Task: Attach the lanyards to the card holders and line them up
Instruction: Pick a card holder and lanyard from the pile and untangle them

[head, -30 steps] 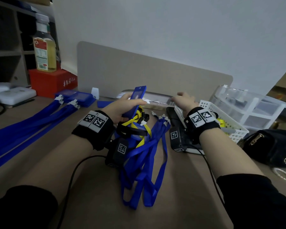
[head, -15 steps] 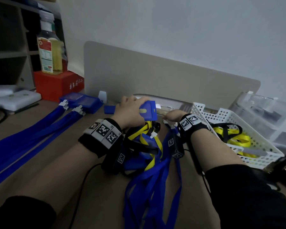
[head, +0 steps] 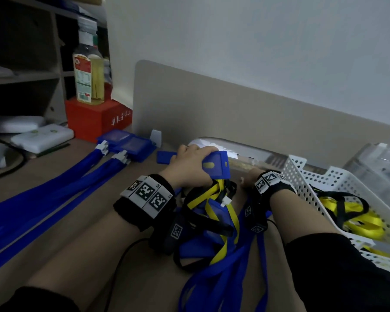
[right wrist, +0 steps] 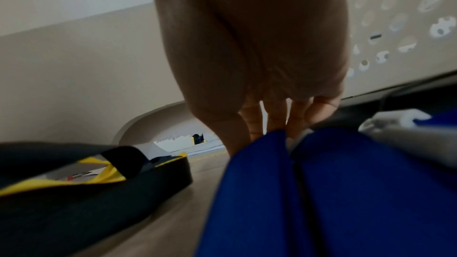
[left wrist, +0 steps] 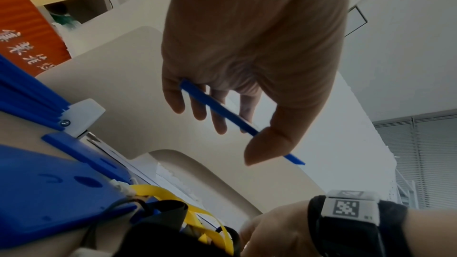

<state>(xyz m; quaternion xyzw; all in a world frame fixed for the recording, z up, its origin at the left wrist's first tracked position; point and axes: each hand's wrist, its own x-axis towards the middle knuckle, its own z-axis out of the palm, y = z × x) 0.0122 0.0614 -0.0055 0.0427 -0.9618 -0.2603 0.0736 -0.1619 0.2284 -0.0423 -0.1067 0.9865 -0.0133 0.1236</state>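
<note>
My left hand (head: 194, 167) pinches a blue card holder (head: 215, 164) between thumb and fingers above the table; the left wrist view shows that card holder (left wrist: 222, 113) edge-on. My right hand (head: 249, 176) reaches down beside it into a tangle of blue lanyards (head: 225, 269). In the right wrist view its fingers (right wrist: 274, 114) point straight down at a blue strap (right wrist: 259, 183), which hides their tips. Yellow and black lanyards (head: 214, 208) lie under my left hand. Finished blue card holders (head: 131, 144) with straight blue lanyards (head: 43, 212) lie at the left.
A loose blue card holder (head: 163, 157) lies past my left hand. A white perforated basket (head: 320, 183) with yellow lanyards (head: 356, 219) stands at the right. A beige divider panel (head: 234, 113) closes the back. A red box (head: 95, 118), a bottle (head: 88, 75) and white cases (head: 43, 137) stand far left.
My left hand has tipped the card holder from upright to nearly flat. My right hand has drawn back from beside the basket and dropped to the blue lanyards. The view has shifted right.
</note>
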